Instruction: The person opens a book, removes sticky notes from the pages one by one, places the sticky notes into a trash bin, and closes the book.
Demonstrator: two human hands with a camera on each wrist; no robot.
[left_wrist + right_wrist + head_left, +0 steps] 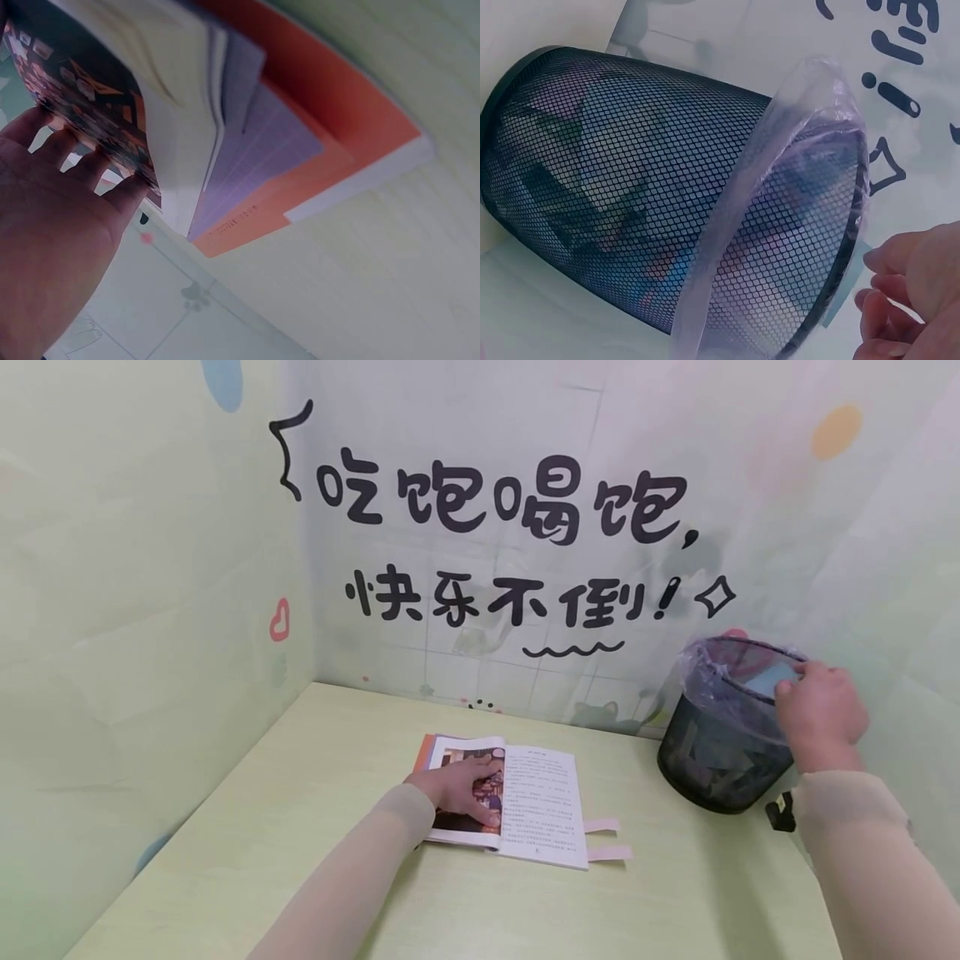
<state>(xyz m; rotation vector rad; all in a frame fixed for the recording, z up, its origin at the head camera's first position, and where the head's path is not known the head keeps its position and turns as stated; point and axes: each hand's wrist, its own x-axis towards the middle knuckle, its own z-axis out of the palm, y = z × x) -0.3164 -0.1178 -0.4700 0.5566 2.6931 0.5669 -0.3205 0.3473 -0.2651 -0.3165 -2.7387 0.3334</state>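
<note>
A pale yellow-green surface [300, 793] meets a backdrop [465, 410] printed with bold black Chinese lettering [517, 603], a wavy line [573, 651] beneath, a pink heart [280, 635] leftward, and an orange oval [836, 432] upper right; a small black object [782, 814] sits by the surface's right edge

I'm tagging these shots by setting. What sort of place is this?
Probably a small indoor table corner, perhaps for reading, though little else of the room shows. A pale table meets walls decorated with shapes and lettering; an open book lies on it.
</note>
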